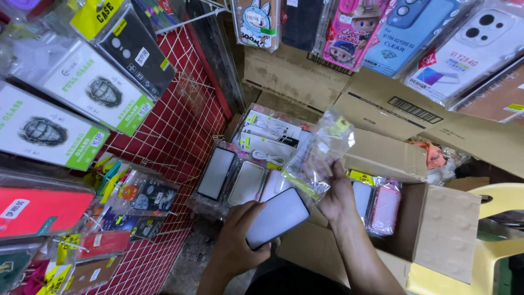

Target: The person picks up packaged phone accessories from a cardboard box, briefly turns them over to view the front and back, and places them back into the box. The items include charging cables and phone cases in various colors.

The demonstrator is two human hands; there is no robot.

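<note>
My left hand [237,235] grips a white phone case [277,217], held flat and tilted, low in the middle of the view. My right hand [334,192] holds up a crumpled clear plastic sleeve [319,155] with a yellow sticker, just above and right of the case. Below both hands sits an open cardboard box [436,229] with several packaged phone cases [248,180] standing in rows. Pink and clear cases [385,207] lie in the box to the right of my right wrist.
A red wire grid rack [174,136] on the left carries hanging screen-protector packs [95,87] and cases. More packaged cases [355,27] hang overhead. Stacked cardboard boxes [393,106] stand behind. A yellow plastic chair [491,218] is at the right edge.
</note>
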